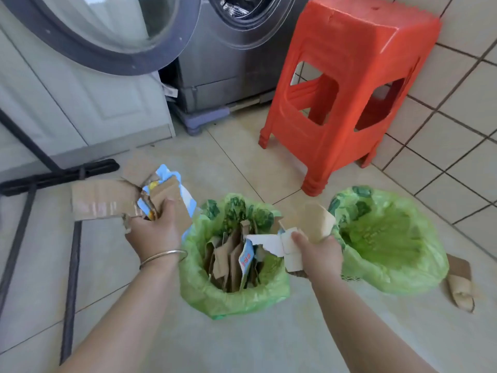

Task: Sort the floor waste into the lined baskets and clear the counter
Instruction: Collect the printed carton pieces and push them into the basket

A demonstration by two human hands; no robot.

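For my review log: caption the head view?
Both hands hold torn cardboard over a cardboard-filled lined basket.

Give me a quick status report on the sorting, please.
Left hand grips cardboard bundle; right hand grips torn carton pieces. Left basket holds cardboard; right basket looks empty. Cardboard scrap on floor.

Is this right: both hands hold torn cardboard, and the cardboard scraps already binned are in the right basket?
Not quite. The head view shows the binned scraps in the left basket; the right basket holds only its green liner. The left hand and right hand do hold torn cardboard.
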